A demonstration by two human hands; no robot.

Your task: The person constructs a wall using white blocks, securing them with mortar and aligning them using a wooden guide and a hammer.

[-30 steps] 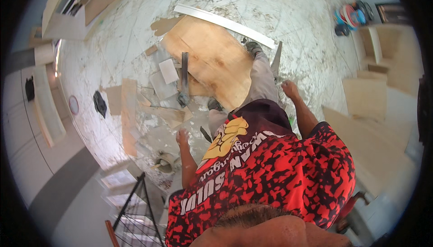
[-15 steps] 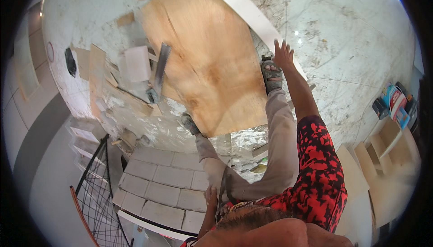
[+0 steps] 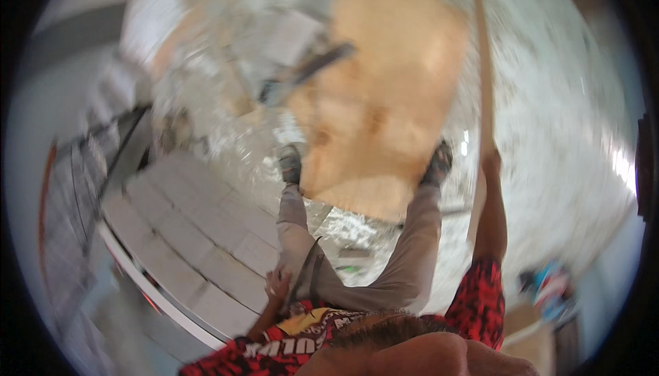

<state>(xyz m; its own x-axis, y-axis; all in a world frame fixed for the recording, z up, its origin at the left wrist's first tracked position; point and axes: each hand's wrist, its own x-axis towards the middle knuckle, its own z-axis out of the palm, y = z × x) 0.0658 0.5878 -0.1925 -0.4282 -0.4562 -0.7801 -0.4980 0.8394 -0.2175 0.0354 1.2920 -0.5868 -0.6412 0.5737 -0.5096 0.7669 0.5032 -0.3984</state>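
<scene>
My right hand is closed on a long narrow board, gripping it by the side toward its near end. The board stands on edge right of my right foot, its thin brownish edge uppermost and a pale face showing below. My left hand rests by my left thigh with fingers apart and nothing in it. A large plywood sheet lies flat on the floor between my feet. On its left side a handsaw rests partly on the sheet. Motion blurs much of the picture.
Stacked grey blocks are close on my left, with a dark wire rack beyond them. A pale block and scraps lie left of the plywood. At lower right stand a blue and red package and a pale wooden box.
My right hand, outstretched over the white board before, has taken hold of it and tipped it on edge. The view has turned and shifted. My left hand stays by my thigh.
</scene>
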